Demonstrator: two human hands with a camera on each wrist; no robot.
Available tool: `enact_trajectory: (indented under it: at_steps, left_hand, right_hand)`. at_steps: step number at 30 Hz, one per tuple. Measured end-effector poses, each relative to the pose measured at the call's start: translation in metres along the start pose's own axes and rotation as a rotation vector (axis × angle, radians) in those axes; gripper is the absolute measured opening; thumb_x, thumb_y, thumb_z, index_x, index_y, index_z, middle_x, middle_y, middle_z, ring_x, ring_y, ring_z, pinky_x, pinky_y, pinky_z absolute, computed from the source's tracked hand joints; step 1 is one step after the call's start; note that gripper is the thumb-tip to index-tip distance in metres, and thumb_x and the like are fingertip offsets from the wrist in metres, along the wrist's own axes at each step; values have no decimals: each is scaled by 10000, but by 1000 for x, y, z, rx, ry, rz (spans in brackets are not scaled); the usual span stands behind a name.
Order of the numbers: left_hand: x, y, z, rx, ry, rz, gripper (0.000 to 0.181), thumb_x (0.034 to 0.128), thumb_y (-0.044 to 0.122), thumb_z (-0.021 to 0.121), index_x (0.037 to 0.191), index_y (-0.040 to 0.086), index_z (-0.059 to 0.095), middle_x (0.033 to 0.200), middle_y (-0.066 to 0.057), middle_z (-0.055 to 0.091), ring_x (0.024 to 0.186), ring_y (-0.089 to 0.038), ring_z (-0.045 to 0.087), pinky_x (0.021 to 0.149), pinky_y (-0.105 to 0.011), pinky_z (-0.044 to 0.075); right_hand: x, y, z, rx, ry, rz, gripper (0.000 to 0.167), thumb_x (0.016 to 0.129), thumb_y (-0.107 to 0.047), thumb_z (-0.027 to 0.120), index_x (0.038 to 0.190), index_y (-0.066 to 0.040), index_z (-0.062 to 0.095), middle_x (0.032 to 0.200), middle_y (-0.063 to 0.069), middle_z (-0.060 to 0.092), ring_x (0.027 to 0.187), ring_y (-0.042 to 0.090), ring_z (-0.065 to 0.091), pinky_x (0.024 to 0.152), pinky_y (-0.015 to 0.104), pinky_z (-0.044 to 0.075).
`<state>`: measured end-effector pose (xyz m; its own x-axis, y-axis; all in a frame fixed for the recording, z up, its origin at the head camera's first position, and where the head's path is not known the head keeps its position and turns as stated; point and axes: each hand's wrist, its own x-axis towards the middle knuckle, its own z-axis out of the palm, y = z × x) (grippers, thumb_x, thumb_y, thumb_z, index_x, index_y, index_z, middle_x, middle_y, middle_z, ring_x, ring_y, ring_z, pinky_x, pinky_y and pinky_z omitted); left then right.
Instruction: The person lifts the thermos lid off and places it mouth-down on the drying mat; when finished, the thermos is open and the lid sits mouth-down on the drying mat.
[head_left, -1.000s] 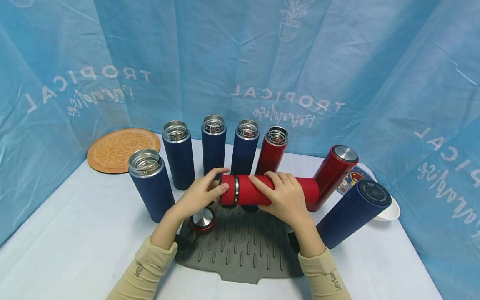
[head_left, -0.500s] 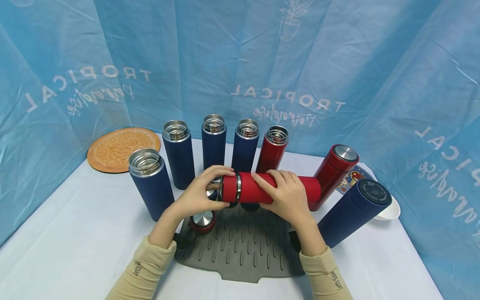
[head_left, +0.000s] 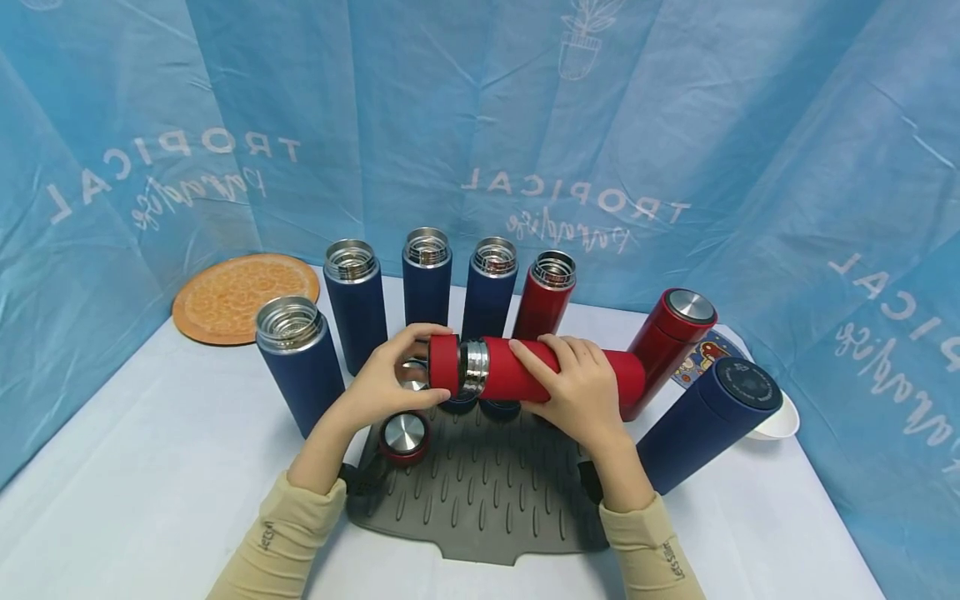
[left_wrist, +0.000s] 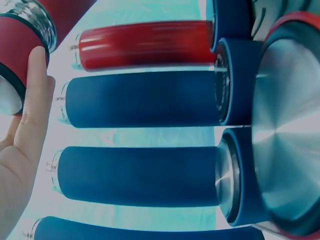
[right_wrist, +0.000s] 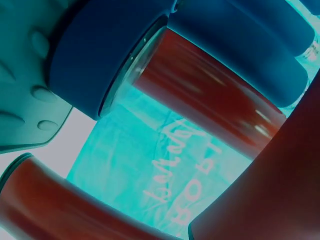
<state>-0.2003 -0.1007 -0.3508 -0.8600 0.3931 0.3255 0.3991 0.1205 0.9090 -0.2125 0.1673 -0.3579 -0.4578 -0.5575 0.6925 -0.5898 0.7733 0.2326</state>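
My left hand [head_left: 386, 379] pinches the red lid [head_left: 444, 367] between thumb and fingers. The lid sits at the mouth of a red thermos [head_left: 615, 383] lying sideways in the air, its bare steel neck [head_left: 476, 367] showing beside the lid. My right hand [head_left: 577, 387] grips the thermos body from above. In the left wrist view the left hand's fingers [left_wrist: 36, 100] lie along the lid's side. The right wrist view shows the thermos body [right_wrist: 270, 170] but no fingers. A loose red lid with a steel top [head_left: 405, 435] lies on the grey mat [head_left: 480, 500] below.
Several uncapped blue thermoses [head_left: 300, 367] and one uncapped red thermos [head_left: 542, 300] stand in an arc behind. At right stand a capped red thermos [head_left: 663, 350] and a capped blue thermos [head_left: 705, 433], near a white bowl [head_left: 782, 421]. An orange round mat [head_left: 240, 300] lies back left.
The left hand has let go its thumb, regripped and drawn the lid leftward, baring the steel neck. The right hand has risen slightly with the thermos.
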Motion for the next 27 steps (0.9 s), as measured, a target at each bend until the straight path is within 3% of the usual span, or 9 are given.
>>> enact_trajectory:
  at_steps: [5,10,17,23,27]
  left_hand:
    - [-1,2,-5,28,14,5,636,735,27,732,1305,96,458,1141,-128,533,954,-264,585,736,-376,537]
    - [0,-5,-2,124,-17,1,654,723,76,755,1309,129,469,1192,-85,520,979,-240,548,755,-320,526]
    - [-1,-11,12,318,-153,-33,675,694,136,775,1301,173,480,1224,-17,507,1011,-175,502,782,-324,504]
    - [-1,-12,25,492,-282,-35,671,664,150,797,1277,164,522,1210,-22,548,1033,-158,518,793,-322,491]
    - [-1,-13,31,558,-354,-45,663,667,158,801,1274,152,534,1186,-48,560,1021,-175,522,790,-340,499]
  right_hand:
    - [0,1,-2,2,81,76,823,540,-339,861,1280,-237,517,1062,146,615,913,312,595,808,469,488]
    - [1,1,-3,48,248,187,793,551,-296,858,1255,-207,505,1061,159,610,919,329,593,788,489,485]
    - [2,0,-7,120,422,346,662,636,-311,771,1225,-155,513,1069,168,607,931,333,580,765,500,462]
    - [5,-3,-9,168,512,431,585,773,-489,645,1224,-148,491,1090,146,612,950,318,588,778,487,462]
    - [6,-5,-11,253,545,481,629,779,-533,633,1226,-116,482,1147,126,612,1024,295,579,843,464,460]
